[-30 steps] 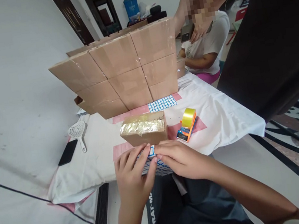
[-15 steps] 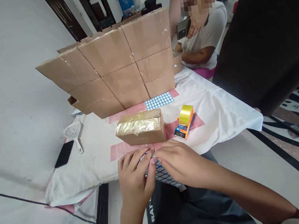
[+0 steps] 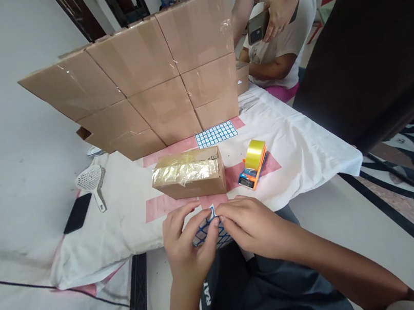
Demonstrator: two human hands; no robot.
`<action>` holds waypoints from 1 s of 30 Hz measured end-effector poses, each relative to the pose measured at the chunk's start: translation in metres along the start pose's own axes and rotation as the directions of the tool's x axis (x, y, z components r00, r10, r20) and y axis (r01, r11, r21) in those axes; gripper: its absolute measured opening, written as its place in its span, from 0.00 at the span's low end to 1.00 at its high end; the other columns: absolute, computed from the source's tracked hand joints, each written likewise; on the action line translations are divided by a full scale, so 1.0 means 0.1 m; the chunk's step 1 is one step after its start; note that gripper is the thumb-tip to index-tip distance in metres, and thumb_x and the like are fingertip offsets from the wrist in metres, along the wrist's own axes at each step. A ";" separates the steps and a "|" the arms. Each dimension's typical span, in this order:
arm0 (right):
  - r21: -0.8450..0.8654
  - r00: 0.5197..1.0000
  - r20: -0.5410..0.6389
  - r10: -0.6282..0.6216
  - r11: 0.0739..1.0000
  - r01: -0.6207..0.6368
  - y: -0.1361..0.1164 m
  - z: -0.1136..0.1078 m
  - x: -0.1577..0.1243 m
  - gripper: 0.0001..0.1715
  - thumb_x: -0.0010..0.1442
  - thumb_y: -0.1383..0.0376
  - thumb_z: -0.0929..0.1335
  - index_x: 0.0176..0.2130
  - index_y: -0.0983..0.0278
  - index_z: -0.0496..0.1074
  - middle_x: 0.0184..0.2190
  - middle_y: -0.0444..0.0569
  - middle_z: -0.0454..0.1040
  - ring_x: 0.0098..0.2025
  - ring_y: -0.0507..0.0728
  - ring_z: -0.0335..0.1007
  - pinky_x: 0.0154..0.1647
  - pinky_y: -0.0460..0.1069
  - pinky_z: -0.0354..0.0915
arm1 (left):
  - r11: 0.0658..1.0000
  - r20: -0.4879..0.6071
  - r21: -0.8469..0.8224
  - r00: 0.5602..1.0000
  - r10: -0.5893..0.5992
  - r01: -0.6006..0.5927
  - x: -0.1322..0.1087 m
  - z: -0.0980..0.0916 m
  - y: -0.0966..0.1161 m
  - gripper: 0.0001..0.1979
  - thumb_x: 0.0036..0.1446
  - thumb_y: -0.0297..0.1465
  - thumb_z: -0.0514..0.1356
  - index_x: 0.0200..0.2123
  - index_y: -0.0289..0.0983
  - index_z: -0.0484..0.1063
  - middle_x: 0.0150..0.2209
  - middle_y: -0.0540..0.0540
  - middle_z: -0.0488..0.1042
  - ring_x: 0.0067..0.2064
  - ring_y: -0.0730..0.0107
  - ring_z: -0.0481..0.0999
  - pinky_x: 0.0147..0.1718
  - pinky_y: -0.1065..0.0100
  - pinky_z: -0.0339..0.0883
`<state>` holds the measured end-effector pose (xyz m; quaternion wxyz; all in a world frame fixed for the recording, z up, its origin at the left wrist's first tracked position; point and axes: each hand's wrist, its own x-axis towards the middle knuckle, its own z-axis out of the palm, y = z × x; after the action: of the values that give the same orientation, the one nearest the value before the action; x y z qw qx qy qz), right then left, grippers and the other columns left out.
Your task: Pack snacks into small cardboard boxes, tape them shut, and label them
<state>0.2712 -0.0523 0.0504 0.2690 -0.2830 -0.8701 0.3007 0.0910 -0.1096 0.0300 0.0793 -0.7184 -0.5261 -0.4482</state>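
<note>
Close to my lap and just off the table's front edge, I hold a sheet of blue-bordered sticker labels (image 3: 222,237). My left hand (image 3: 184,244) pinches its top edge between thumb and forefinger, its other fingers curled above. My right hand (image 3: 255,226) pinches the same edge right beside it, fingertips nearly touching. A small white, blue-edged corner stands up between the fingertips; I cannot tell whether it is a label lifted off the sheet. Beyond my hands lies a taped cardboard box (image 3: 192,185). A tape dispenser (image 3: 252,165) with yellow tape rests to its right.
A wall of stacked cardboard boxes (image 3: 157,79) stands at the back. Another label sheet (image 3: 216,134) lies before it. On the left are a white slotted scoop (image 3: 92,181) and a black phone (image 3: 78,213). Another person's hand (image 3: 276,15) holds a phone at back right.
The sheet in my hands has tilted, showing less of its lower part, and a corner now pokes up between my fingertips. My left fingers have spread slightly. The view has shifted a little.
</note>
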 end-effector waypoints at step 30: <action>0.027 0.996 -0.001 0.088 0.996 -0.088 0.15 0.06 -0.02 0.12 0.68 0.70 0.60 0.40 0.63 0.72 0.34 0.49 0.78 0.37 0.57 0.74 0.40 0.50 0.63 | 0.942 -0.025 -0.179 0.956 -0.293 0.284 -0.08 0.16 -0.07 0.05 0.64 0.24 0.58 0.38 0.39 0.72 0.44 0.45 0.74 0.47 0.66 0.75 0.45 0.64 0.68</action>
<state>0.2735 -0.0457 0.0362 0.2602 -0.3179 -0.8523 0.3236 0.0938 -0.1025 0.0118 -0.0366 -0.6260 -0.5823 -0.5174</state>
